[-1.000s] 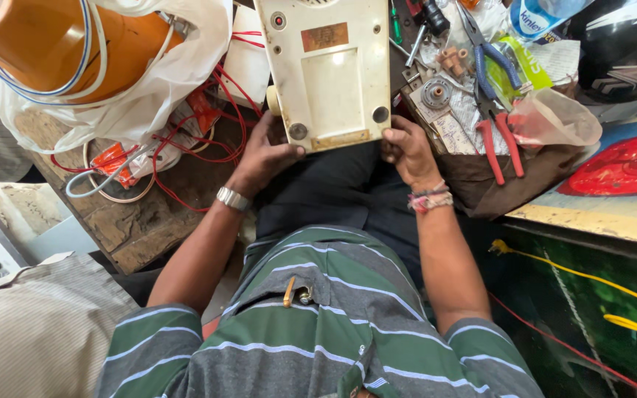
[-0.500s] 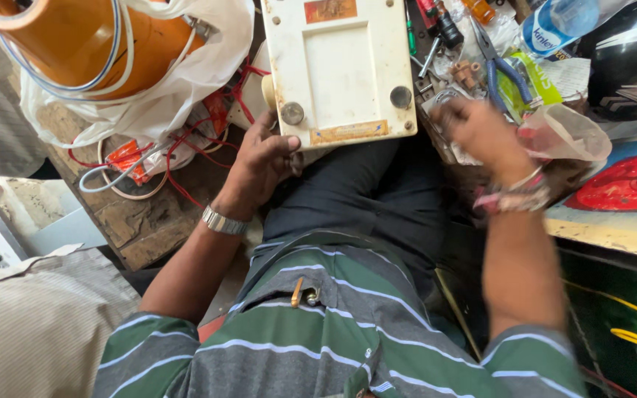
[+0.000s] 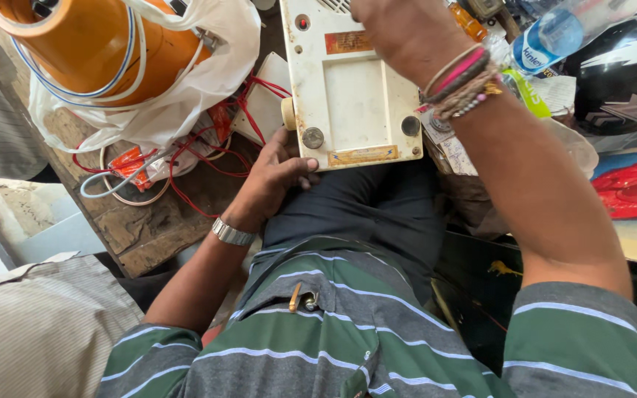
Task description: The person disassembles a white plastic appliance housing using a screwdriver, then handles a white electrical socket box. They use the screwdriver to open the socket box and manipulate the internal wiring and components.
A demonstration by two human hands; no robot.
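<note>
A cream plastic device casing (image 3: 348,96) lies back-up across my lap and the bench edge, with screw heads at its lower corners. My left hand (image 3: 273,177) grips its lower left corner from beneath, thumb against the rim. My right hand (image 3: 399,33) is raised above the casing's upper right part, back of the hand toward the camera; its fingers are out of sight at the top edge, so what it holds is hidden. Thread bracelets circle that wrist.
An orange cylinder (image 3: 90,51) wound with wire sits in a white plastic bag at the upper left. Red and white wires (image 3: 149,166) lie on the worn wooden bench (image 3: 149,228). A water bottle (image 3: 554,33) and a dark helmet (image 3: 621,81) are at the right.
My right hand left the casing's lower right corner, swung out to the right, then rose over the casing's top. The left hand has kept its hold on the lower left corner.
</note>
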